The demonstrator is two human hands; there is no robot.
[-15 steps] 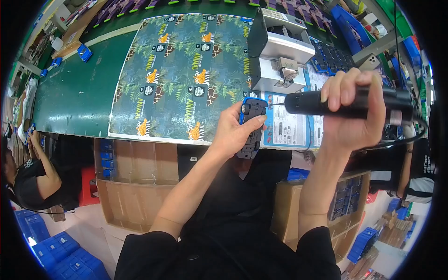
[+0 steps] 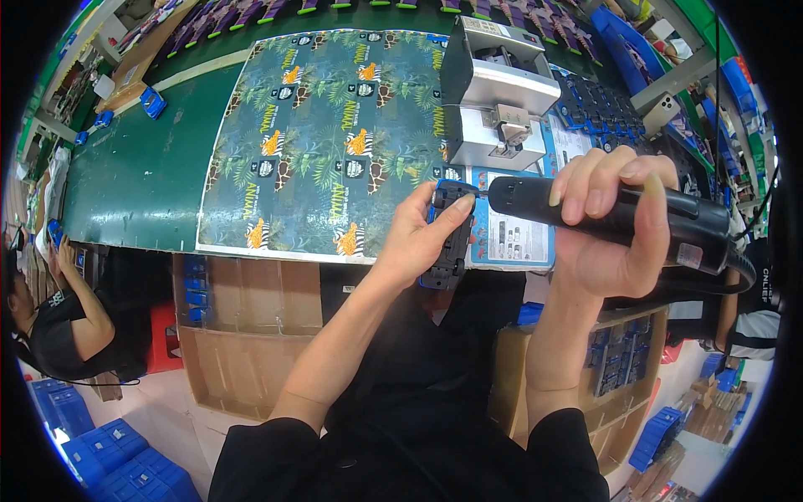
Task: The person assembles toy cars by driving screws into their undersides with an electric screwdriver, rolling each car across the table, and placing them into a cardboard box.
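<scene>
My left hand [image 2: 416, 238] grips a blue toy car [image 2: 450, 251] with its black underside turned up, thumb pressed across it, at the table's front edge. In my right hand [image 2: 615, 238] a black electric screwdriver [image 2: 523, 199] lies nearly level, fingers wrapped round its body. Its bit points left and reaches the car's edge just beyond my thumb; whether it sits in a screw hole I cannot tell. Just behind the bit stands a silver metal screw feeder [image 2: 502, 88].
A sheet printed with animals [image 2: 318, 142] covers the green table [image 2: 138, 184]. Several black-and-blue car parts [image 2: 598, 105] lie right of the feeder. Cardboard boxes [image 2: 251, 368] flank me below the table edge. At far left another person's arm [image 2: 84, 293] holds a blue piece.
My right hand has brought the screwdriver left and slightly down, so its bit now meets the toy car. The left hand keeps hold of the car, almost unmoved.
</scene>
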